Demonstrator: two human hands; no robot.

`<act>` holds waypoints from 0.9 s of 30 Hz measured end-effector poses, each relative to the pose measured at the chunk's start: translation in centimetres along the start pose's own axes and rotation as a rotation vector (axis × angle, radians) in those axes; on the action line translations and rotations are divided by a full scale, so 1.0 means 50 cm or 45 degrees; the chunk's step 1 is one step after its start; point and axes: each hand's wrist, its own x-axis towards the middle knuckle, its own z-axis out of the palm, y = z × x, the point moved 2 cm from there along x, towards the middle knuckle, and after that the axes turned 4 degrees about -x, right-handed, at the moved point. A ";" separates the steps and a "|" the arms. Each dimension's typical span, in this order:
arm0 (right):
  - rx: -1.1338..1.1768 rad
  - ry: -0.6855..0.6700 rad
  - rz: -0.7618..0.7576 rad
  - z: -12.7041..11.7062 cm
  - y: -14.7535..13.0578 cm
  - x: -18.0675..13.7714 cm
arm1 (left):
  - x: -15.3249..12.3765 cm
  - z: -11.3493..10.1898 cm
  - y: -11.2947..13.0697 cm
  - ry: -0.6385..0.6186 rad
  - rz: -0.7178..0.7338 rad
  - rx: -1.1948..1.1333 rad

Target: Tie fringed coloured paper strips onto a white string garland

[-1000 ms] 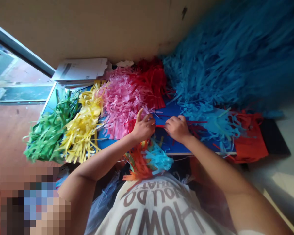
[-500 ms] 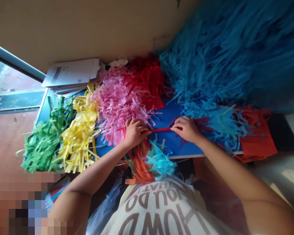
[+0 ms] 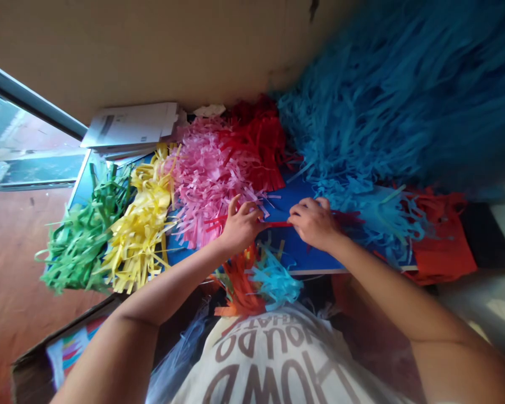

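A thin red twisted paper strip [image 3: 276, 224] stretches level between my two hands, just over the blue table [image 3: 292, 196]. My left hand [image 3: 242, 224] pinches its left part, the other fingers lifted and bent; loose red ends show beside it. My right hand [image 3: 313, 223] grips the strip's right part with curled fingers, and red fringe ends [image 3: 348, 219] stick out past it. Under my left hand, orange fringed paper [image 3: 239, 280] and a light blue fringed bunch [image 3: 275, 280] hang over the table's front edge against my shirt.
Fringed paper piles line the table: green [image 3: 86, 235], yellow [image 3: 145, 224], pink [image 3: 206, 174], red [image 3: 256, 146], blue [image 3: 374, 213]. A large blue mass [image 3: 382, 101] hangs at upper right. White papers [image 3: 130, 124] are stacked at the back left. Folded red paper [image 3: 440, 247] lies right.
My hands have come a little closer together, so less of the red strip shows between them. The fingers of my left hand have lifted. The view has shifted slightly.
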 end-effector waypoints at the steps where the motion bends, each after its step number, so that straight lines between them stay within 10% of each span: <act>1: -0.011 0.000 -0.111 -0.003 -0.008 0.001 | 0.002 -0.001 0.004 -0.006 0.064 0.008; 27: 0.273 0.322 0.009 0.052 0.024 -0.045 | -0.037 0.039 -0.032 0.100 -0.020 -0.107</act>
